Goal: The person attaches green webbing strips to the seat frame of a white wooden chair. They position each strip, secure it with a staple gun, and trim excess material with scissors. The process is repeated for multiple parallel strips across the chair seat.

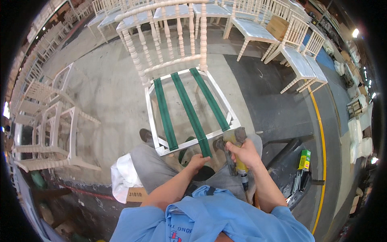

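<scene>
A white wooden chair frame (150, 105) with turned spindles in its back stands in front of my knees. Three green webbing straps run front to back across its open seat: a left strap (164, 115), a middle strap (187, 105) and a right strap (210, 99). My left hand (198, 162) pinches the middle strap's near end, which hangs past the front rail. In my right hand (246, 153) is a yellow and grey pneumatic staple gun (240, 166), its hose fitting pointing down toward me. The gun's head sits beside the front right corner of the seat.
Unfinished chairs (60, 133) lie stacked at the left. Finished-looking chairs with pale seats (298, 62) stand at the back and right, one bearing a cardboard box (277, 27). A green box (304, 159) rests on a dark surface to my right. White cloth (124, 177) lies by my left leg.
</scene>
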### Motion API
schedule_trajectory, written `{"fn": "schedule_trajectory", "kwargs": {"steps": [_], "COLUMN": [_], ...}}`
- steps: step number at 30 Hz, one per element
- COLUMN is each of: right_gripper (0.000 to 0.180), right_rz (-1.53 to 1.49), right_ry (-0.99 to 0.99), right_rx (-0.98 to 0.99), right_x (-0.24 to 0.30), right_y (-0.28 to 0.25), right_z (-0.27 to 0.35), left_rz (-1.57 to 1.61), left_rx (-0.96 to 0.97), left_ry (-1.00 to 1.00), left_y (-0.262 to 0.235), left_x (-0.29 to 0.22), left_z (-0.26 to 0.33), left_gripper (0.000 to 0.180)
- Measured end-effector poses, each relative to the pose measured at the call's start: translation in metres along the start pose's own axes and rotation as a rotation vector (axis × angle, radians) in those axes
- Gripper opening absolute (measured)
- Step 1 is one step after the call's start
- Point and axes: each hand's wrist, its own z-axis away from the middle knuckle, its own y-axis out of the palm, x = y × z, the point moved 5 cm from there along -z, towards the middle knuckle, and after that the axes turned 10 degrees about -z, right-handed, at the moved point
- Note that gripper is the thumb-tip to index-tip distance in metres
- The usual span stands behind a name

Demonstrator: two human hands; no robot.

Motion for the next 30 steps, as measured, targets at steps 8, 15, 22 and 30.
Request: {"fn": "schedule_trajectory", "kwargs": {"steps": [8,15,22,30], "right_gripper": [0.024,0.035,0.038,0.043], "right_rz": [0.099,0.143,0.228,0.423], "right_ry": [0.089,0.152,0.193,0.23], "right_rx": [0.087,0.062,0.061,-0.046], "right_x": [0.001,-0.01,-0.023,-0.031], "right_y": [0.032,0.059,0.071,0.067], "right_z": [-0.022,-0.063,-0.085,-0.09], "left_rz": [0.073,0.326,0.384,0.387], "left_rx": [-0.015,-0.028,-0.034,-0.039], "left_ry": [0.195,0.201,0.163,0.157], "left_y": [-0.062,-0.101,-0.104,-0.106], "left_x": [-0.083,-0.106,-0.093,-0.091], "left_z": [0.034,-0.017,-0.04,-0.041], "left_gripper": [0.03,0.032,0.033,0.032]}}
